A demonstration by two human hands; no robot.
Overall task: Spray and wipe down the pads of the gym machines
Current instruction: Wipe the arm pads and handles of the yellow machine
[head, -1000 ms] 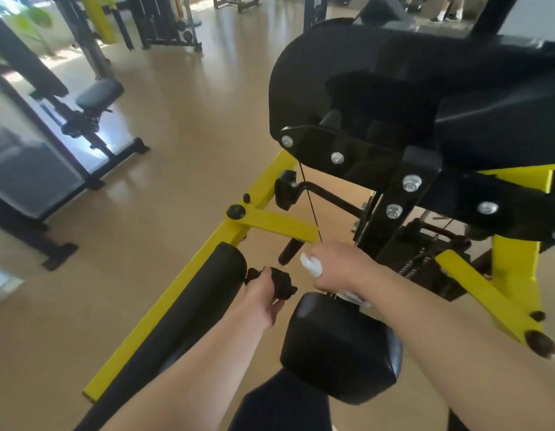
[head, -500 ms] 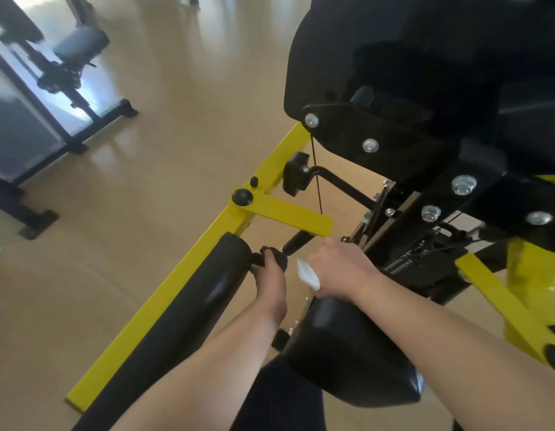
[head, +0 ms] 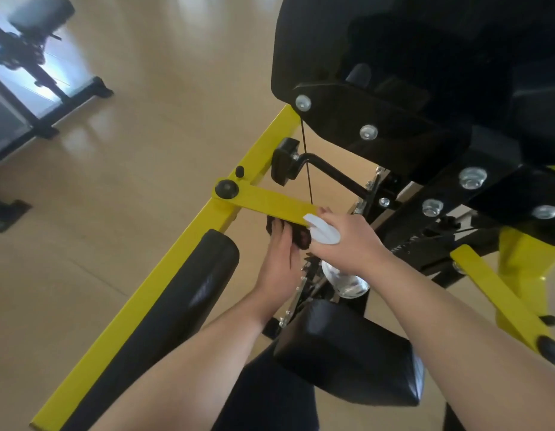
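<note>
Since the left hand (head: 277, 262) has its grip bunched on a dark crumpled cloth (head: 298, 236) and the right hand (head: 351, 241) clamps a clear white-triggered spray bottle (head: 344, 279), both off the black vinyl roller pad (head: 189, 290), I reckon mist hits the thin black cable (head: 307, 169) instead.

The roller pad (head: 164, 312) lies left, alongside the frame beam (head: 139, 309). Right of it sits the small pad (head: 347, 353), with the large pad (head: 394, 42) overhead behind. Between them, below the crossbar (head: 270, 202), the left grip (head: 277, 262) holds the cloth (head: 301, 236), just beside the right grip (head: 354, 241) around the spray bottle (head: 344, 281). Another machine (head: 27, 57) stands far left.
</note>
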